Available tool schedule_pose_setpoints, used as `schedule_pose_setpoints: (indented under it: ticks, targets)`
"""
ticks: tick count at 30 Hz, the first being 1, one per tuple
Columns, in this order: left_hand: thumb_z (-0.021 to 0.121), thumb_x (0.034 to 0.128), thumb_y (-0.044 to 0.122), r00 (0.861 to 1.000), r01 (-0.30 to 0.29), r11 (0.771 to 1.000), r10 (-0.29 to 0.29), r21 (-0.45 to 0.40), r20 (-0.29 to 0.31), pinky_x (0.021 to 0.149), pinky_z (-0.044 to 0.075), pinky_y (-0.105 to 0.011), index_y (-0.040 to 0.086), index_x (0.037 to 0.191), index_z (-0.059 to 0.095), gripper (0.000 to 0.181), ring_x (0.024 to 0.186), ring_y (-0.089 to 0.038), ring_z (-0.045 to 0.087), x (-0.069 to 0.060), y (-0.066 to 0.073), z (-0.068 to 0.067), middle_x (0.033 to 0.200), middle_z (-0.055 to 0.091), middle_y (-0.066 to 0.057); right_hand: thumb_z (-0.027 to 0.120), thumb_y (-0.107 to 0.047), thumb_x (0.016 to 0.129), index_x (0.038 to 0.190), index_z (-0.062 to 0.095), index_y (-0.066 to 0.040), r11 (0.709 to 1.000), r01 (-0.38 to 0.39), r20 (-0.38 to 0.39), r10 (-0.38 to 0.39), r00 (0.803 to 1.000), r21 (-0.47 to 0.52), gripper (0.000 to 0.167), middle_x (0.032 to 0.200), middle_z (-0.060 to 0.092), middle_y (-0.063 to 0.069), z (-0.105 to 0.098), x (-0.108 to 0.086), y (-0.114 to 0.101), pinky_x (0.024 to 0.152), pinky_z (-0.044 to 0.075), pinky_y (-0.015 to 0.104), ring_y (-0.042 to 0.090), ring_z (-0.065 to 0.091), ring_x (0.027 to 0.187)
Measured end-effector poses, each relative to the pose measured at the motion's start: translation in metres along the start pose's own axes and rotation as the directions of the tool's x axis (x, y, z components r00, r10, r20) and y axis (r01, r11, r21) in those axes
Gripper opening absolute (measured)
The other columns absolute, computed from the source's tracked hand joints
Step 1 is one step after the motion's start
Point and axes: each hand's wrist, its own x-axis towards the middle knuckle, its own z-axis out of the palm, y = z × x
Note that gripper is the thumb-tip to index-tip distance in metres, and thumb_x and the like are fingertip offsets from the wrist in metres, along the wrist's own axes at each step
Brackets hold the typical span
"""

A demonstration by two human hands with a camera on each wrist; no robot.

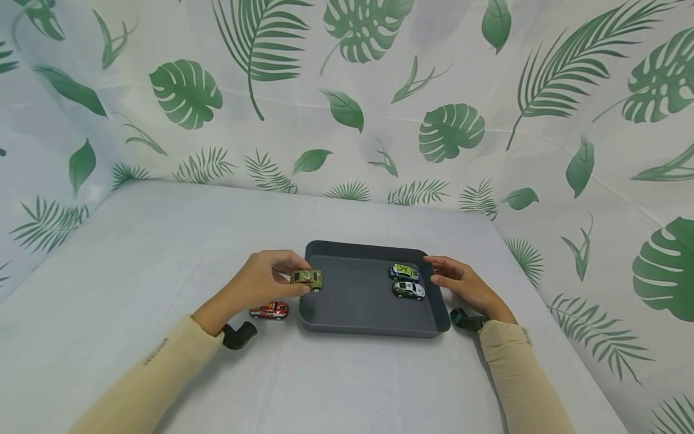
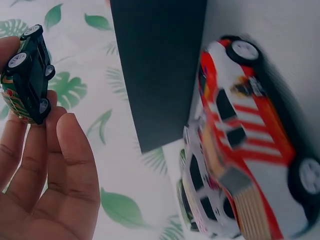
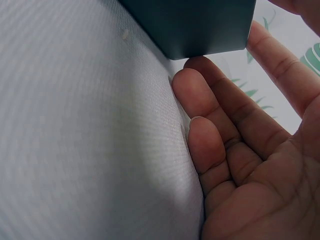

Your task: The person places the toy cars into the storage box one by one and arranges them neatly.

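My left hand (image 1: 273, 277) pinches a green camouflage toy car (image 1: 306, 278) above the left rim of a dark grey tray (image 1: 352, 330). In the left wrist view, the held car (image 2: 32, 75) shows its dark underside and wheels. A red-and-white toy car (image 1: 270, 310) stands on the table below that hand. Inside the tray, toward the right, a yellow-green toy car (image 1: 403, 272) and a white toy car (image 1: 409, 290) sit side by side. My right hand (image 1: 461, 283) touches the tray's right side, fingers mostly straight against its outer wall (image 3: 210, 30).
Behind the red-and-white car, the left wrist view shows a whitish toy car (image 2: 205, 185), hidden in the head view. Black wrist devices (image 1: 238, 336) are on both wrists. A leaf-patterned cloth (image 1: 374, 120) stands behind the white-covered table (image 1: 336, 386).
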Motion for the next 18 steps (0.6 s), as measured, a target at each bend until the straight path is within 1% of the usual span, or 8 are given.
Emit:
schedule_pose_setpoints:
  ticks: [4, 7, 8, 11, 14, 15, 18]
  targets:
    - [0.088, 0.0924, 0.017, 1.0, -0.009, 1.0, 0.01, -0.012, 0.014, 0.085, 0.063, -0.036, 0.009, 0.116, 0.08, 0.026, 0.094, -0.019, 0.075, 0.004, 0.002, 0.005, 0.113, 0.077, -0.005, 0.065, -0.013, 0.109, 0.159, 0.047, 0.004, 1.0, 0.0, 0.0, 0.0, 1.0, 0.0, 0.056, 0.158, 0.049, 0.032, 0.0, 0.0, 0.0, 0.101, 0.046, 0.019, 0.022, 0.058, 0.129]
    - [0.088, 0.0923, 0.016, 1.0, -0.006, 1.0, 0.007, -0.023, 0.025, 0.084, 0.063, -0.036, 0.01, 0.116, 0.08, 0.026, 0.094, -0.021, 0.075, 0.006, 0.004, 0.008, 0.112, 0.077, -0.005, 0.065, -0.013, 0.109, 0.159, 0.047, 0.004, 1.0, -0.003, 0.0, 0.003, 1.0, -0.003, 0.056, 0.158, 0.049, 0.032, 0.0, 0.0, 0.0, 0.101, 0.046, 0.019, 0.03, 0.058, 0.132]
    - [0.088, 0.0922, 0.016, 1.0, -0.007, 1.0, 0.007, -0.019, 0.026, 0.085, 0.063, -0.036, 0.01, 0.116, 0.08, 0.026, 0.096, -0.02, 0.075, 0.007, 0.005, 0.009, 0.111, 0.076, -0.004, 0.065, -0.014, 0.109, 0.159, 0.047, 0.004, 1.0, -0.004, 0.0, 0.004, 1.0, -0.006, 0.056, 0.158, 0.049, 0.032, 0.0, 0.0, 0.0, 0.102, 0.046, 0.021, 0.033, 0.057, 0.133]
    - [0.088, 0.0915, 0.016, 0.999, -0.011, 1.0, 0.012, -0.016, 0.031, 0.085, 0.062, -0.035, 0.011, 0.116, 0.08, 0.026, 0.097, -0.019, 0.072, 0.009, 0.007, 0.014, 0.11, 0.076, -0.001, 0.065, -0.014, 0.109, 0.159, 0.048, 0.003, 1.0, -0.009, -0.003, 0.009, 1.0, -0.014, 0.056, 0.158, 0.049, 0.032, 0.0, 0.001, 0.0, 0.112, 0.046, 0.039, 0.043, 0.055, 0.137]
    - [0.089, 0.0911, 0.016, 0.999, -0.018, 0.999, 0.019, -0.028, 0.042, 0.083, 0.062, -0.035, 0.01, 0.116, 0.08, 0.027, 0.096, -0.019, 0.071, 0.012, 0.008, 0.019, 0.11, 0.076, -0.001, 0.065, -0.014, 0.109, 0.159, 0.048, 0.003, 1.0, -0.012, -0.006, 0.012, 1.0, -0.023, 0.056, 0.158, 0.049, 0.031, 0.0, 0.001, 0.001, 0.115, 0.042, 0.057, 0.046, 0.053, 0.138]
    - [0.089, 0.091, 0.015, 0.999, -0.019, 0.999, 0.021, -0.035, 0.047, 0.083, 0.062, -0.035, 0.009, 0.116, 0.08, 0.027, 0.096, -0.019, 0.071, 0.012, 0.008, 0.02, 0.111, 0.076, -0.002, 0.065, -0.014, 0.109, 0.159, 0.048, 0.003, 1.0, -0.013, -0.007, 0.013, 1.0, -0.023, 0.056, 0.158, 0.049, 0.031, 0.001, 0.001, 0.001, 0.115, 0.041, 0.061, 0.046, 0.053, 0.138]
    - [0.089, 0.0914, 0.015, 0.998, -0.02, 0.999, 0.023, -0.044, 0.054, 0.081, 0.062, -0.034, 0.009, 0.117, 0.079, 0.028, 0.094, -0.02, 0.071, 0.015, 0.008, 0.025, 0.113, 0.076, -0.003, 0.065, -0.014, 0.109, 0.159, 0.047, 0.003, 1.0, -0.017, -0.007, 0.017, 1.0, -0.022, 0.056, 0.158, 0.049, 0.031, 0.001, 0.001, 0.0, 0.116, 0.04, 0.061, 0.046, 0.053, 0.138]
